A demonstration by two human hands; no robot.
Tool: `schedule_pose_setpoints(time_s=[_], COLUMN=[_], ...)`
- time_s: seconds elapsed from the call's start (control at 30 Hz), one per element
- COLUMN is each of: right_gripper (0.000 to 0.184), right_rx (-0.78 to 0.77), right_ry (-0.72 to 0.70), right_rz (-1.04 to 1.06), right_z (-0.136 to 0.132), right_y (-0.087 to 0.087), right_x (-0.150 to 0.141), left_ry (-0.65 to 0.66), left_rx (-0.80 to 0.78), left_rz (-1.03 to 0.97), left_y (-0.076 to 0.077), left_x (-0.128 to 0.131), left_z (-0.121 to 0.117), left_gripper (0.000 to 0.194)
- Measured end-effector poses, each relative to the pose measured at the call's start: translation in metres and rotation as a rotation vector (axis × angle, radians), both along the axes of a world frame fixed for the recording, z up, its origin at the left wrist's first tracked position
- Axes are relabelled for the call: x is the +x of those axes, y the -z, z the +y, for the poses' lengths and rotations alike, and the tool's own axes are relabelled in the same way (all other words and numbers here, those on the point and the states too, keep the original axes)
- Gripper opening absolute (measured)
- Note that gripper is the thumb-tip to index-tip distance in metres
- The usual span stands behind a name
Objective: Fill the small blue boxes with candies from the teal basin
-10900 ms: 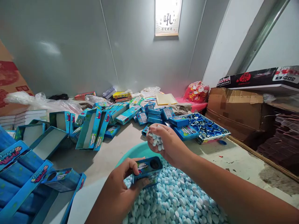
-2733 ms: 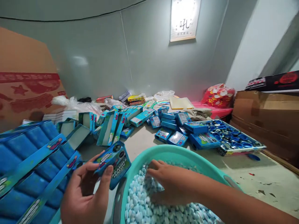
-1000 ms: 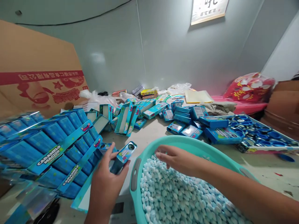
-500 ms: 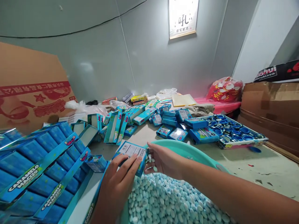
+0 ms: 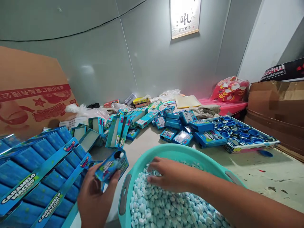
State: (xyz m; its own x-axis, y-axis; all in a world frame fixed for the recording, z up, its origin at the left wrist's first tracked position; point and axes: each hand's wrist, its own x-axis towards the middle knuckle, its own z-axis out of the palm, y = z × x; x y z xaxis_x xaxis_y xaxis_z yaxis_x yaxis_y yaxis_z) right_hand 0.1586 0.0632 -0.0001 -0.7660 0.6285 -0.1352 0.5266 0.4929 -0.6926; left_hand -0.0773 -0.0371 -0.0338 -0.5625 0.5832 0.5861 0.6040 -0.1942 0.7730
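My left hand [image 5: 93,196] grips a small blue candy box [image 5: 109,167] between thumb and fingers, to the left of the teal basin [image 5: 126,186]. The box is tilted, and a round dark hole with a white candy at it shows on its end. Pale blue and white candies [image 5: 161,205] fill much of the basin. Over them is my right hand [image 5: 172,175], fingers loosely bent and apart, the tips at the candies. I see nothing held in it.
At the left stand display trays [image 5: 49,163] packed with blue boxes. Behind lie empty trays [image 5: 114,131] and a pile of blue boxes [image 5: 174,123]. A tray of blue round caps [image 5: 247,134] is at the right. Large cartons [image 5: 273,110] flank the table.
My left hand has drawn the box left and turned it so its holed end shows. My right hand has left the box, let go of its candies and moved down into the basin.
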Motion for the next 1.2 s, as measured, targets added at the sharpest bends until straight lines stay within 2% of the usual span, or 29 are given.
schedule_pose_setpoints(time_s=[0.07, 0.13, 0.23, 0.3, 0.4, 0.47, 0.53, 0.63, 0.73, 0.83, 1.0, 1.2], right_gripper=[0.056, 0.058, 0.045, 0.037, 0.027, 0.024, 0.023, 0.019, 0.018, 0.02, 0.018, 0.019], right_rx=[0.101, 0.16, 0.188, 0.205, 0.186, 0.145, 0.113, 0.08, 0.075, 0.109, 0.167, 0.157], right_ry=[-0.128, -0.185, -0.183, -0.178, -0.172, -0.157, -0.141, -0.134, -0.13, -0.156, -0.191, -0.225], right_rz=[-0.188, -0.231, -0.215, -0.218, -0.268, -0.305, -0.329, -0.353, -0.389, -0.434, -0.422, -0.352], right_z=[-0.003, -0.005, -0.005, -0.005, -0.006, -0.007, -0.008, -0.009, -0.011, -0.014, -0.016, -0.013], right_y=[0.0, 0.002, 0.007, 0.01, 0.01, 0.008, 0.006, 0.003, 0.003, 0.004, 0.006, 0.009], right_x=[0.004, 0.005, 0.003, 0.001, 0.0, 0.0, 0.0, -0.001, -0.002, -0.002, -0.001, -0.001], left_ry=[0.059, 0.12, 0.094, 0.08, 0.185, 0.233, 0.22, 0.077, -0.103, -0.161, -0.102, -0.089], left_rx=[-0.052, -0.117, -0.297, -0.432, -0.499, -0.36, -0.102, 0.252, 0.435, 0.471, 0.386, 0.343], left_rz=[-0.295, -0.461, -0.497, -0.479, -0.544, -0.608, -0.662, -0.725, -0.725, -0.749, -0.82, -0.771], left_y=[0.005, 0.009, 0.015, 0.016, 0.015, 0.012, 0.009, 0.006, 0.004, 0.003, 0.003, 0.005], left_x=[-0.018, -0.036, -0.054, -0.057, -0.052, -0.049, -0.048, -0.051, -0.054, -0.055, -0.05, -0.048], left_z=[-0.004, -0.008, -0.013, -0.014, -0.014, -0.011, -0.009, -0.006, -0.006, -0.007, -0.005, -0.005], left_gripper=[0.055, 0.057, 0.057, 0.054, 0.055, 0.057, 0.049, 0.025, 0.015, 0.015, 0.016, 0.017])
